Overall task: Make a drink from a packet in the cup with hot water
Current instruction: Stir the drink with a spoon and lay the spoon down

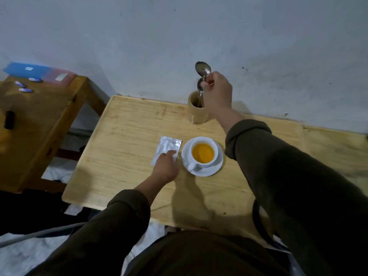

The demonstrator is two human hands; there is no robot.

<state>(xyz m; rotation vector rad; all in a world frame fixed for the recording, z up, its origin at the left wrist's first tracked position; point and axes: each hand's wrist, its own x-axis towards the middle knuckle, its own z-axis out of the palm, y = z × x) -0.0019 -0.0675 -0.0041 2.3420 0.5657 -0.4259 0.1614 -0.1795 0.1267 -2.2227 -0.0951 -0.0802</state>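
A white cup (203,154) filled with orange liquid stands on a white saucer (214,170) in the middle of the wooden table (127,136). Left of it lies a flat silver packet (166,145); my left hand (166,168) rests on its near end, fingers pressing it to the table. My right hand (217,94) is raised over a wooden holder (197,114) at the table's back edge and grips a metal spoon (203,69) by the handle, bowl pointing up. A second spoon sits partly hidden behind my fingers.
A lower wooden stool or side table (39,120) stands to the left with a blue box (23,69), a pink box (59,77) and small wrapped items on it. A grey wall runs close behind the table. A dark cable loops at the table's right front edge.
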